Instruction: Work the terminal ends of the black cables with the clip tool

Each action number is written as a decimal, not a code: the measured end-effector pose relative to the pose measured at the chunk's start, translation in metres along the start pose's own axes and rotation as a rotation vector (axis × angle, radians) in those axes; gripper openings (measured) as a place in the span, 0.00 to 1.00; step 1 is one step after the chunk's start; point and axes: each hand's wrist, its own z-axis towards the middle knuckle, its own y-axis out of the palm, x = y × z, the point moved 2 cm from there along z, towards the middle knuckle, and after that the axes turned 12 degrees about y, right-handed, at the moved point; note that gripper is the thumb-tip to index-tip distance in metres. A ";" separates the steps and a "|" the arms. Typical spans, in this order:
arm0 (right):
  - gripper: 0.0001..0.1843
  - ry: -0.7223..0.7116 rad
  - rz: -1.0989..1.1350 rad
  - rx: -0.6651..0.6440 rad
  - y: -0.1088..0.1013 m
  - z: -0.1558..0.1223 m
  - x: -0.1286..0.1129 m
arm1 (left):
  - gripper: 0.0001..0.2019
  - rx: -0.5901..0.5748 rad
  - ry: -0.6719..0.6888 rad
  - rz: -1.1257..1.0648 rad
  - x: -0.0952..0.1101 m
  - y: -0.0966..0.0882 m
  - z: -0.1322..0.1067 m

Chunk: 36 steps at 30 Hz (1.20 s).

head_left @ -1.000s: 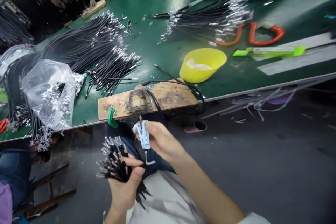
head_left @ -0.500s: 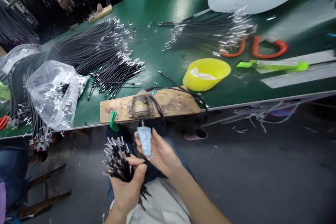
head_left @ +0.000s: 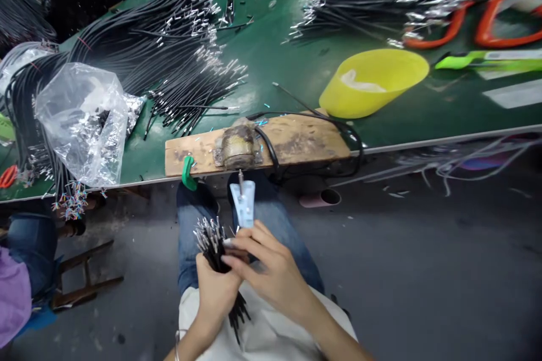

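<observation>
My left hand [head_left: 215, 292] is closed round a bundle of short black cables [head_left: 212, 242] with silver metal tips, held upright over my lap. My right hand [head_left: 266, 271] grips a small pale blue tool [head_left: 245, 206] with a metal point at its top, its fingers reaching across to the bundle's tips. Both hands are close together, just below the green table's edge [head_left: 398, 146]. A wooden board [head_left: 296, 144] with a worn metal fixture [head_left: 237, 148] lies on the table right above the hands.
Large piles of black cables [head_left: 139, 51] cover the table's left and far side. A clear plastic bag [head_left: 82, 121] sits at left, a yellow bowl [head_left: 372, 82] at right. A wooden stool [head_left: 80, 279] and another person's leg [head_left: 29, 242] are at lower left.
My hands have drawn in toward my body and closed on each other. The right hand's fingers now reach the bundle's tips. The view has tilted down and nearer to the table.
</observation>
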 end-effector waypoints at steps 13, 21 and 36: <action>0.13 0.265 0.248 -0.138 -0.005 0.008 0.022 | 0.03 -0.031 0.098 0.008 0.005 0.000 -0.003; 0.15 0.240 0.248 0.125 -0.005 0.009 0.012 | 0.06 -0.218 -0.035 -0.028 -0.013 -0.005 0.026; 0.15 0.304 0.676 -0.134 -0.004 0.016 0.019 | 0.22 -0.201 -0.039 -0.090 -0.044 -0.001 0.045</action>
